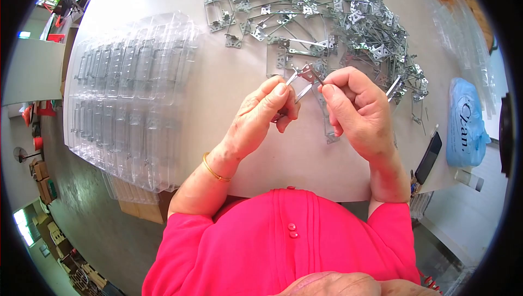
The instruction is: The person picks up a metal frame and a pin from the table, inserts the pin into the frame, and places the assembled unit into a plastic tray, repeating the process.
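Note:
Between my two hands, over the table, is a small metal bracket [308, 72] with thin wire-like arms. My left hand [261, 108] is closed around the arms on its left side, thumb on top. With thumb and forefinger pinched together, my right hand [357, 108] grips a thin dark end on the bracket's right side. Just beyond my fingers lies a large heap of similar metal brackets [376, 34], tangled with thin rods. A few flat bracket frames [299, 45] rest at the heap's near edge, partly covered by my hands.
Clear plastic trays [131, 78] holding rows of metal parts are stacked at the left. At the right are a blue plastic bag [467, 124], a dark phone-like slab [429, 157] and clear plastic sheets [463, 40]. The pale table [218, 94] has a curved-looking front edge near my body.

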The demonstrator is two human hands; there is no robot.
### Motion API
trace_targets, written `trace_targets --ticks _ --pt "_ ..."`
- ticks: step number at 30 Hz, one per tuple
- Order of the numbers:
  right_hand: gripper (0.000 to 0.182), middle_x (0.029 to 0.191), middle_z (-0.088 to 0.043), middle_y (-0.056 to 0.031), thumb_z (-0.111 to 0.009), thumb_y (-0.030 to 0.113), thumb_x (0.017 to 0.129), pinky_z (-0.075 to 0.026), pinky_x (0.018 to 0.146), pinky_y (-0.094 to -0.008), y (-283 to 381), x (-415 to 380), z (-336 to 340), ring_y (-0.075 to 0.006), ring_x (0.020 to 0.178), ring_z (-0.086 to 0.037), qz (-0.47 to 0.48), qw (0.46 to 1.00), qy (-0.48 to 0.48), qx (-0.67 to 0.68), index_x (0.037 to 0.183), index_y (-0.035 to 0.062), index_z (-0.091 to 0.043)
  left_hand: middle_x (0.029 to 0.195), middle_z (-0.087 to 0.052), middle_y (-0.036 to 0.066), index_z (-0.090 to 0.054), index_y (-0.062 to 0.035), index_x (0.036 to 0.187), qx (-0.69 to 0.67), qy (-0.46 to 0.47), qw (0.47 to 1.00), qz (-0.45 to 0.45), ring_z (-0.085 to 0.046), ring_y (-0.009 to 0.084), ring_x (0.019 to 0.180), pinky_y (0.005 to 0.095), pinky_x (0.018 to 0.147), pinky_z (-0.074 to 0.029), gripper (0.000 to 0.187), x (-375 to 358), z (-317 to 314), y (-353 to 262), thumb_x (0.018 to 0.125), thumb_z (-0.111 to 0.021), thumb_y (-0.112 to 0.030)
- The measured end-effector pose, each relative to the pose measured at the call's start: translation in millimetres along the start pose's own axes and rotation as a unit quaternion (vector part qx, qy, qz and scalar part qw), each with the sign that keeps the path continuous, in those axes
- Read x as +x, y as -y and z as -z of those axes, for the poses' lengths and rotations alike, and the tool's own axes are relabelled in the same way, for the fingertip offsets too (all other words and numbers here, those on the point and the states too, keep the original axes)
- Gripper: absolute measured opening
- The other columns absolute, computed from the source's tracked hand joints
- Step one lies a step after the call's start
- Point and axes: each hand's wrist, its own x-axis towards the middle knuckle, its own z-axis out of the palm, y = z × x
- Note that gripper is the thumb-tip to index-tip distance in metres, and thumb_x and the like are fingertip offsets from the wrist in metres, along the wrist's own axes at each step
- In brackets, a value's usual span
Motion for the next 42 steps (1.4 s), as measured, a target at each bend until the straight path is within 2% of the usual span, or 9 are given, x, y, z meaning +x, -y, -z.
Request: trace_targets --ticks 5,11,14,16,20,23,31,35,42 --pt "0.006 0.067 -0.059 0.0032 -0.06 0.006 0.102 -0.039 0.05 -0.0209 0 1 0 -0.0012 0.057 -0.051 -0.014 1.0 0.005 0.002 0.1 0.0018 -0.062 0.083 -0.056 0.006 -0.053 -0.0056 0.089 0.046 -0.009 0.999 -0.015 -0.046 0.0116 0.068 0.0252 0.064 -0.039 0.037 -4 -2 -1 0.11 -0.045 -0.035" --pt "0.011 0.065 -0.06 0.0013 -0.059 0.008 0.103 -0.04 0.049 -0.0211 1 2 1 -0.0026 0.054 -0.051 -0.042 0.999 0.015 0.002 0.112 0.0012 -0.058 0.087 -0.057 0.001 -0.058 -0.0064 0.093 0.21 -0.042 0.973 -0.09 -0.044 0.0086 0.074 0.0249 0.068 -0.04 0.032 -5 2 3 0.11 -0.049 -0.032" --pt "0.019 0.065 -0.06 0.0004 -0.058 0.01 0.103 -0.041 0.05 -0.0218 1 3 1 -0.0039 0.053 -0.052 -0.043 0.999 0.014 -0.008 0.119 0.0005 -0.055 0.086 -0.055 0.002 -0.06 -0.0033 0.096 0.279 -0.052 0.953 -0.104 -0.045 0.0123 0.074 0.0272 0.069 -0.041 0.026 -5 5 4 0.109 -0.052 -0.024" --pt "0.025 0.066 -0.061 0.0 -0.057 0.012 0.104 -0.042 0.05 -0.0227 2 4 4 -0.0052 0.052 -0.052 -0.037 0.999 0.035 -0.015 0.125 -0.0016 -0.055 0.085 -0.053 0.006 -0.06 0.0 0.1 0.397 -0.01 0.894 -0.208 -0.046 0.0175 0.074 0.0302 0.07 -0.042 0.017 -1 7 5 0.107 -0.055 -0.015" --pt "0.031 0.067 -0.062 -0.0009 -0.058 0.015 0.105 -0.046 0.052 -0.0232 -2 9 11 -0.0071 0.053 -0.056 -0.055 0.995 0.069 0.049 0.13 -0.0029 -0.054 0.085 -0.051 0.009 -0.061 0.0022 0.103 0.387 0.001 0.901 -0.198 -0.047 0.0228 0.074 0.0334 0.07 -0.044 0.011 -2 6 5 0.104 -0.057 -0.008" --pt "0.034 0.068 -0.064 -0.0021 -0.06 0.017 0.105 -0.051 0.053 -0.0244 -1 11 16 -0.009 0.055 -0.06 -0.119 0.983 0.106 0.092 0.132 -0.0032 -0.054 0.084 -0.052 0.01 -0.061 0.0019 0.101 0.404 0.011 0.89 -0.212 -0.049 0.0245 0.074 0.0342 0.069 -0.044 0.01 0 8 6 0.103 -0.058 -0.008" --pt "0.025 0.07 -0.067 -0.0053 -0.057 0.026 0.107 -0.053 0.047 -0.0255 3 16 19 -0.0128 0.053 -0.065 -0.179 0.969 0.136 0.105 0.111 0.0018 -0.056 0.084 -0.055 0.013 -0.057 0.0009 0.091 0.443 0.026 0.86 -0.253 -0.053 0.0308 0.069 0.0386 0.063 -0.045 0.011 0 7 5 0.098 -0.061 -0.005" --pt "0.024 0.068 -0.067 -0.0059 -0.057 0.028 0.107 -0.052 0.046 -0.0246 0 15 18 -0.0118 0.052 -0.064 -0.176 0.975 0.119 0.071 0.108 0.0034 -0.055 0.081 -0.054 0.013 -0.055 -0.0004 0.088 0.463 0.028 0.845 -0.266 -0.053 0.0321 0.068 0.0395 0.062 -0.044 0.013 0 4 4 0.097 -0.062 -0.005" --pt "0.019 0.063 -0.059 0.0007 -0.058 0.023 0.104 -0.046 0.047 -0.0229 1 14 19 -0.007 0.054 -0.06 -0.144 0.984 0.089 -0.053 0.1 0.0047 -0.06 0.08 -0.053 0.013 -0.053 -0.0025 0.085 0.507 0.033 0.818 -0.268 -0.054 0.0334 0.069 0.0413 0.062 -0.045 0.016 0 1 6 0.095 -0.065 -0.007"
